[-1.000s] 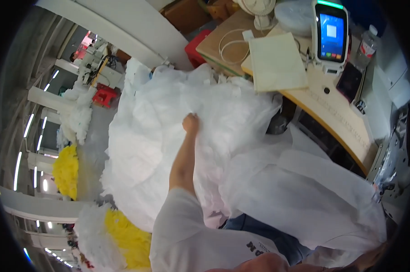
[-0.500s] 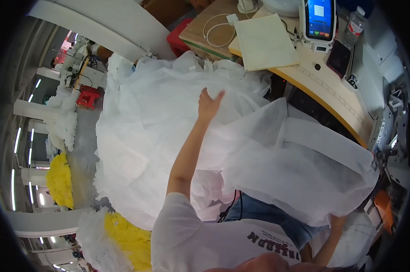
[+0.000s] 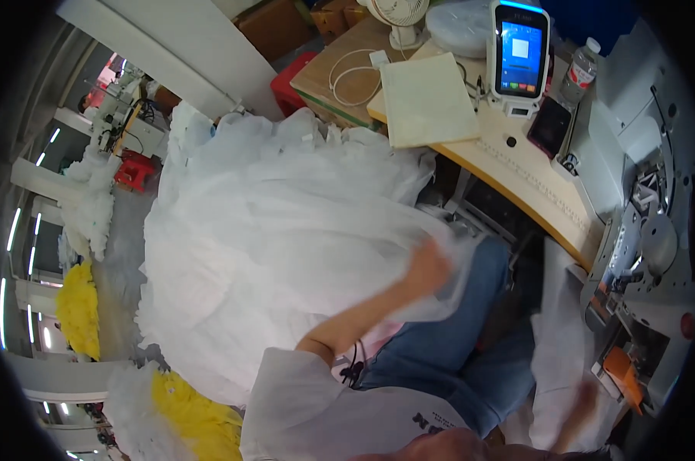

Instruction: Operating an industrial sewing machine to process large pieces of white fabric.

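Observation:
A large heap of thin white fabric (image 3: pixel 232 230) fills the space in front of me and to my left. My left hand (image 3: pixel 430 265) is over the heap's right edge, above my thigh, with its fingers smeared by motion. A blurred flap of the white fabric lies around and beside it; whether the fingers grip it I cannot tell. Low at the right, my right hand (image 3: pixel 585 399) is also blurred. It is in front of a second white fabric piece (image 3: pixel 558 330) that hangs below the table edge, and its fingers do not show clearly.
On the curved table (image 3: pixel 532 165) are a control screen (image 3: pixel 519 54), a phone (image 3: pixel 550 127), a water bottle (image 3: pixel 580 73) and a paper pad (image 3: pixel 429 100). Grey machine parts (image 3: pixel 658 238) stand at right. Red stools (image 3: pixel 135 170) and yellow fabric (image 3: pixel 78 307) are farther left.
The fabric panel that spread across my lap is off it, bunched leftward, uncovering my jeans. My left hand moved from the heap's middle rightward and nearer. The view shifted slightly.

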A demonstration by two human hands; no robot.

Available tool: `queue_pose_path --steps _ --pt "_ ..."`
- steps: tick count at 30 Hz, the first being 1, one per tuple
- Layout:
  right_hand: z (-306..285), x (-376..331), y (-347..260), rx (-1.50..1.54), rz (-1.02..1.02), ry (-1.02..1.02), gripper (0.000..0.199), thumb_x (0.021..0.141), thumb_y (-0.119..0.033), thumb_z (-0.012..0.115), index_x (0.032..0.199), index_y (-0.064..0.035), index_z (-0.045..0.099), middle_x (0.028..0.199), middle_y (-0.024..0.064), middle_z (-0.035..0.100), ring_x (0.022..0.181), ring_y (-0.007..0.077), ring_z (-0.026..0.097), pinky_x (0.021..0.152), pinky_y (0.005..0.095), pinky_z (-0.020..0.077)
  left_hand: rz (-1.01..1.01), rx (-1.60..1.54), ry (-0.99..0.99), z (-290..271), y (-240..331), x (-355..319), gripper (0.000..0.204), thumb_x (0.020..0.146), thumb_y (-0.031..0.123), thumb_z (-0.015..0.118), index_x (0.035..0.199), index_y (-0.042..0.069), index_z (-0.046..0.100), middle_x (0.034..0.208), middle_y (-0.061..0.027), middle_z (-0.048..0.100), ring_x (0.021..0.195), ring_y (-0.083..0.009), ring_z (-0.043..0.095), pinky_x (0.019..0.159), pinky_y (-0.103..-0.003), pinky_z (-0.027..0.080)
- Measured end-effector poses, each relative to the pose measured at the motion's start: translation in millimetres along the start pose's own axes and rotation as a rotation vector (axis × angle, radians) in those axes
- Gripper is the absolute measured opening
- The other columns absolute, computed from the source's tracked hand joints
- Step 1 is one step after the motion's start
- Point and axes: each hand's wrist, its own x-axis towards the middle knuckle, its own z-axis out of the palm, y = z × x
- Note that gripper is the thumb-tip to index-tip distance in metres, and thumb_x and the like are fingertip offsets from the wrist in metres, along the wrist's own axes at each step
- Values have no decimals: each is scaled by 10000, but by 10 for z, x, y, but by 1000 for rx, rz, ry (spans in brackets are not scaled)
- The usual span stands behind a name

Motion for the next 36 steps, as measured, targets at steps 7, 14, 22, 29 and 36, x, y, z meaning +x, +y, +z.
queue_pose_path --steps 7,14,22,29,36 --pt "1850 934 -4326 -239 -517 -474 746 692 -282 727 1268 49 388 1265 219 431 1164 329 449 932 414 408 303 -763 -617 -171 1484 -905 247 826 229 520 977 45 585 951 -137 597 892 -330 573 790 -396 459" --pt "2508 1122 -3245 -346 -571 -62 228 763 -131 639 950 -5 604 894 132 634 827 272 623 745 365 510 330 -353 -702 -655 155 540 216 754 113 576 968 84 581 965 -107 588 915 -298 562 799 -394 461" --pt "1338 770 -3075 1224 148 -362 154 794 -56 564 944 -52 598 707 65 543 690 123 557 650 237 450 410 -424 -603 -501 -231 1381 262 695 -15 536 945 19 606 886 -157 602 855 -335 583 731 -370 477" --pt "-96 134 -2681 272 -8 303 195 748 -58 662 938 -48 620 700 64 592 601 53 514 537 227 405 521 -516 -529 -1308 404 1247 186 739 -71 535 879 24 613 813 -117 613 682 -246 590 608 -298 476" --pt "-649 127 -2372 138 -214 559 207 689 -19 660 895 -17 639 649 70 597 522 117 508 512 241 395 209 -655 -618 -1794 1000 1205 62 774 -38 595 824 0 595 640 -58 556 485 -106 474 462 -200 366"
